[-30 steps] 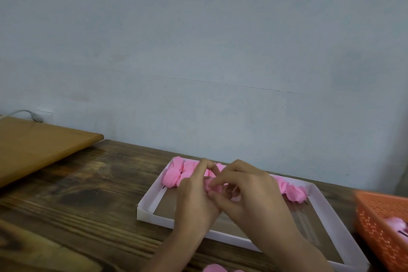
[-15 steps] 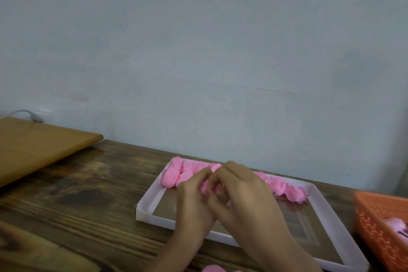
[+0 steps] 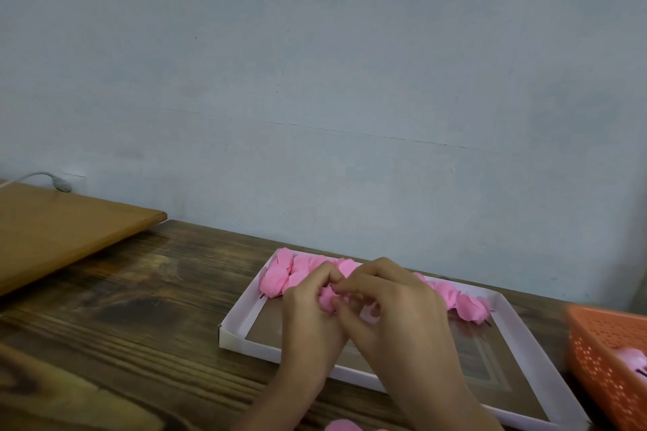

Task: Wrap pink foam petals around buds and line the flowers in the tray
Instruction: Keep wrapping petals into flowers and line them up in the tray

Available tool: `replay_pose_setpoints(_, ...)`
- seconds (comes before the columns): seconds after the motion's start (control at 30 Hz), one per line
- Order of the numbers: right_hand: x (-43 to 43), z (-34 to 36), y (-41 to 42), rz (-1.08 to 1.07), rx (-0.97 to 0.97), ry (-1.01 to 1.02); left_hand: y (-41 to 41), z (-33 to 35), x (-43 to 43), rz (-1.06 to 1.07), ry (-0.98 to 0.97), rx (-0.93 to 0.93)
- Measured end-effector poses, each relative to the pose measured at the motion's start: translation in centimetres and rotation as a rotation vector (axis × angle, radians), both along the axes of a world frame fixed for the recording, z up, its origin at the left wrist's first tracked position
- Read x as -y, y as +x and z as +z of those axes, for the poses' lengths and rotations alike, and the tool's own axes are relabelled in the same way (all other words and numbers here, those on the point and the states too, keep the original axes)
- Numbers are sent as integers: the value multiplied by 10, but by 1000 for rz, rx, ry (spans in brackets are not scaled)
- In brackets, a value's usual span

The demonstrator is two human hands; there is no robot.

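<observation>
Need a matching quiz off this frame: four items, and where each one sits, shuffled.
Items:
1. white tray
2. orange basket
3. wooden board
4. foam flower

Places:
a. right edge of view
b. pinched between left hand and right hand
c. far left of view
d. middle of view, with a row of finished flowers along its far side

Pairs: 1-d, 2-a, 3-c, 4-b

Open room is left on the table (image 3: 122, 308) at lower left and over the bare floor of the tray (image 3: 241, 304) at lower right. Its far edge is filled by flowers (image 3: 280, 276); the frame's right edge is blocked by an orange basket (image 3: 602, 353).
</observation>
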State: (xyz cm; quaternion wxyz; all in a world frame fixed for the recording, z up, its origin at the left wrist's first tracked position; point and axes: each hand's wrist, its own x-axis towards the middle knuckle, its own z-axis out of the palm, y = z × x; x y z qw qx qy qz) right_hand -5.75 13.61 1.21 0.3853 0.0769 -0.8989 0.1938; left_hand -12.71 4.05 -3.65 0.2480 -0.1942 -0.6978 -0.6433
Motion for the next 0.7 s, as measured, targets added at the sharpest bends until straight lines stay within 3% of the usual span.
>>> replay_pose_setpoints(0.4,5,-8,-5,82,139,33,-5,-12,4,-43,-29,-3)
replay_pose_setpoints(0.57,-3,-4,-7,116,128,-67,-2,14,5,-470,381,365)
replay_pose_setpoints(0.7,-11,7,-4,204,284,-83,-7,14,3,-433,477,421)
